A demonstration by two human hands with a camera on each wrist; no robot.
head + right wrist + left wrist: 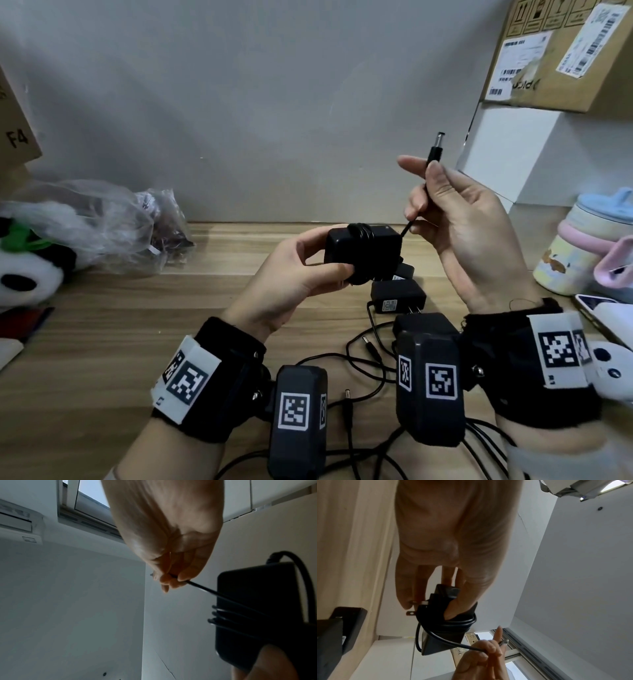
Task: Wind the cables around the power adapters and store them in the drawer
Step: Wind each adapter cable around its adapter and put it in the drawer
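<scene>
My left hand (301, 270) grips a black power adapter (363, 251) above the wooden table (120, 325), thumb on its front. Its cable is wound several turns around the body (462, 622); two plug prongs (411, 613) stick out in the left wrist view. My right hand (455, 212) pinches the cable's free end just up and right of the adapter, and the barrel plug (435, 147) points up past the fingers. In the right wrist view the short cable (205, 588) runs taut from my fingers to the adapter (257, 608). No drawer is in view.
More black adapters (397, 294) with loose cables (363, 363) lie on the table under my wrists. A plastic bag (113, 222) and panda plush (24, 267) lie left. Pastel cups (575, 246) and white devices stand right, cardboard box (561, 51) above them.
</scene>
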